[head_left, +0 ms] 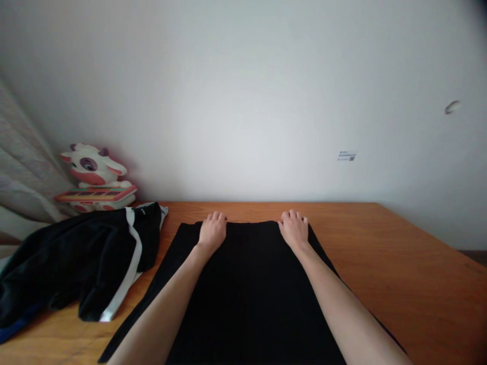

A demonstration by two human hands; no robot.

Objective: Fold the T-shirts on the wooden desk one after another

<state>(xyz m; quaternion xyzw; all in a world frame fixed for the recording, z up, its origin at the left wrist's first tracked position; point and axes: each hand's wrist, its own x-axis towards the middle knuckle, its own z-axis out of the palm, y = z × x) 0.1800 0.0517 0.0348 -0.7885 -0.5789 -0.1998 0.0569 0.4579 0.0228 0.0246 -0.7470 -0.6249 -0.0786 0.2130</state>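
A black garment (pixel 258 289) is spread flat on the wooden table, with its straight, narrower edge at the far side and its sides widening toward me. Whether it is a skirt, trousers or a top cannot be made out. My left hand (pixel 213 231) is closed at the left part of the far edge, with the fingers curled over the cloth. Toward the right end of that same edge, my right hand (pixel 294 228) grips the fabric in a like way. Both forearms stretch across the garment and cover parts of it.
At the left lies a crumpled black garment (pixel 110 253) with a white stripe. Behind it a cow-shaped toy keyboard (pixel 97 195) stands by the wall (pixel 243 101), beside a pale curtain (pixel 23 157). The wooden table (pixel 395 268) extends to the right, its edge slanting.
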